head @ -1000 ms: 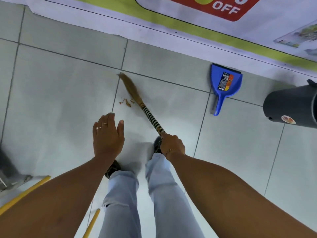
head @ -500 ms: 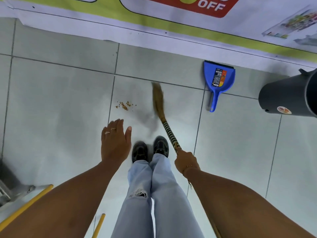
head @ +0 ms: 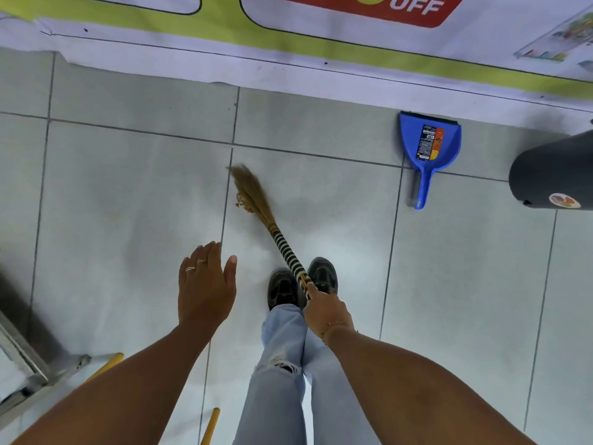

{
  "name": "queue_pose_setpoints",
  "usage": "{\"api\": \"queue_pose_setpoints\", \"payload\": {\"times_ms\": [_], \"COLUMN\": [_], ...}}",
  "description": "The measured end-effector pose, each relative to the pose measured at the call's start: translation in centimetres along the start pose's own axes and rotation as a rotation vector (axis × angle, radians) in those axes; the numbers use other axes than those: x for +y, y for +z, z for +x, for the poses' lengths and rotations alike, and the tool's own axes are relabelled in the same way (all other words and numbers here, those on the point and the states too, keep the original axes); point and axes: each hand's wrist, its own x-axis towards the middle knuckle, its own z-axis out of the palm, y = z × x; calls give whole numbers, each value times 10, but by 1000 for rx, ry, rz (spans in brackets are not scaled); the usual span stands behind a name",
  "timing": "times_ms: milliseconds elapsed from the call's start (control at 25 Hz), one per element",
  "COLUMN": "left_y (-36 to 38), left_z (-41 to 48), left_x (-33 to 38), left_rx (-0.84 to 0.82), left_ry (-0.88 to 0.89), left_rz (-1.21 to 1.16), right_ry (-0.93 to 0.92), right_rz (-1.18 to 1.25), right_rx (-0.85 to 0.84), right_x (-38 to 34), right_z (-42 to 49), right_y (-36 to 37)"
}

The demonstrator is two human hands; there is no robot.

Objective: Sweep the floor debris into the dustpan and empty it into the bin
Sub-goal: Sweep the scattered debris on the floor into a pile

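Note:
My right hand (head: 325,311) grips the striped black-and-white handle of a straw broom (head: 256,200). Its bristles point up-left across the grey tiles and lie against a small pile of brown debris (head: 241,203) on their left side. My left hand (head: 205,284) hovers flat with fingers spread, holding nothing, left of my shoes. A blue dustpan (head: 428,149) lies on the floor to the right, handle toward me, with a label inside. A dark bin (head: 552,171) sits at the far right, partly cut off by the frame edge.
A printed banner (head: 288,43) covers the floor along the top. A metal frame (head: 19,364) and yellow poles (head: 106,367) stand at the lower left. My legs and black shoes (head: 301,281) are in the centre.
The broom swung back from right to left, and its bristles now rest against the debris. The view shifted slightly; my left hand stayed open.

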Motion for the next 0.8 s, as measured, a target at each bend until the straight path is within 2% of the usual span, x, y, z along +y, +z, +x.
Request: {"api": "queue_pose_setpoints", "payload": {"times_ms": [120, 240, 480, 640, 800], "left_y": [-5, -18, -15, -6, 0], "left_z": [-2, 2, 49, 85, 111], "left_x": [8, 24, 41, 49, 56], "left_rx": [11, 21, 65, 76, 72], "left_ry": [-10, -51, -118, -191, -237], "left_rz": [-19, -85, -118, -131, -130], "right_ry": [-116, -192, -281, -246, -254], "right_rz": [-97, -131, -289, -386, -490], "right_rx": [117, 236, 434, 433, 347], "right_x": [5, -11, -103, -152, -158], "right_z": [-23, -26, 56, 114, 144], "right_y": [-23, -78, -202, -254, -255]}}
